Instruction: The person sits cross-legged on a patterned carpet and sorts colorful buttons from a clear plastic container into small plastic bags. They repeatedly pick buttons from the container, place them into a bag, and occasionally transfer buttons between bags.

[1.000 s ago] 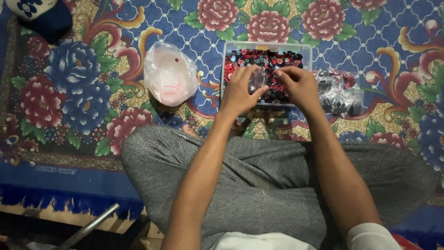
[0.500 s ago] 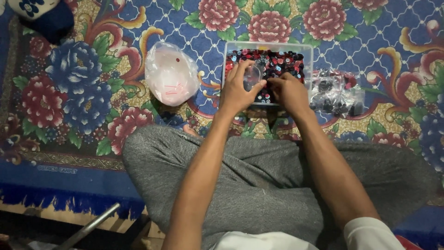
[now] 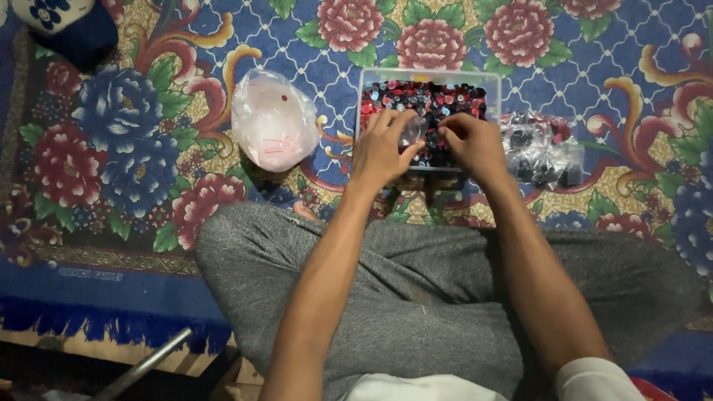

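A clear rectangular plastic tray (image 3: 429, 75) sits flat on the flowered carpet (image 3: 594, 82), toward its far edge, filled with small red, black and silvery pieces (image 3: 438, 100) (too small to tell apart). A small clear plastic bag (image 3: 412, 131), crumpled, is pinched above the tray's near side.

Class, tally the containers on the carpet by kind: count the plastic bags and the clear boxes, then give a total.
Plastic bags: 2, a pink-white bag left of the box and a clear bag of dark pieces right of it.
Clear boxes: 1, the box under both hands.
Total: 3
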